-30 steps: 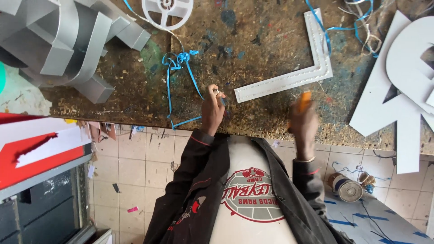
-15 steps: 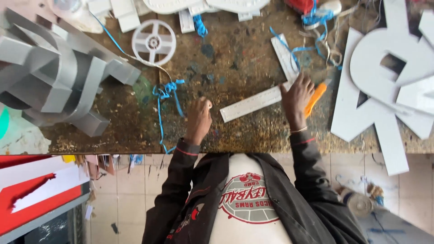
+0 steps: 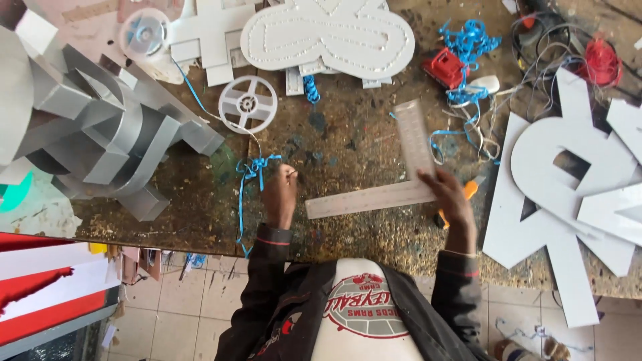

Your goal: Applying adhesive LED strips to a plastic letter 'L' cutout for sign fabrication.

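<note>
My left hand (image 3: 279,199) rests on the stained wooden workbench (image 3: 348,150) with its fingertips pinched on a small thin object I cannot identify, next to a curl of blue ribbon (image 3: 253,170). My right hand (image 3: 453,200) grips an orange-handled cutter (image 3: 472,189), and its fingers press on the corner of an L-shaped metal square (image 3: 408,167) lying flat on the bench. The square's long arm runs left toward my left hand, and its other arm points away from me.
Grey folded channel letters (image 3: 100,134) are piled at the left. White cut-out letters (image 3: 568,194) lie at the right, and a dotted white sign shape (image 3: 328,33) at the back. There are also an empty white reel (image 3: 248,103), a red box (image 3: 445,67), tangled wires (image 3: 555,47) and a tiled floor (image 3: 180,307) below.
The view has tilted further over the bench. The square has turned so that one arm points away from me. My right hand has moved onto its corner, and my left hand has stayed near the blue ribbon.
</note>
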